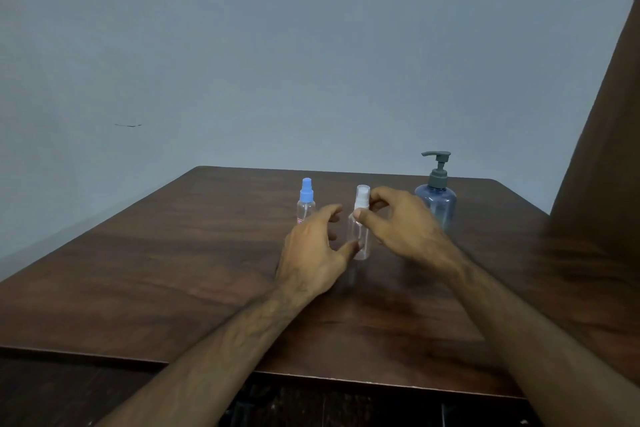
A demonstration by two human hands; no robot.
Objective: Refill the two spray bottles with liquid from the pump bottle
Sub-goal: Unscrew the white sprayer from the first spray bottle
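- My left hand (313,246) cups the clear body of the white-capped spray bottle (360,236) at mid-table, thumb touching low, fingers curled but not clamped.
- My right hand (398,222) pinches its white cap (362,196) between thumb and fingers.
- I'd firm up the left grip, then twist the top off without tipping it.
- Behind stand the blue-capped spray bottle (306,202) and, right, the pump bottle (436,198) on the table (173,253).
- No readable labels.

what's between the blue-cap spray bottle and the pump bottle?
Head view: the white-cap spray bottle, with both hands at it, left hand by its body, right hand at its cap.
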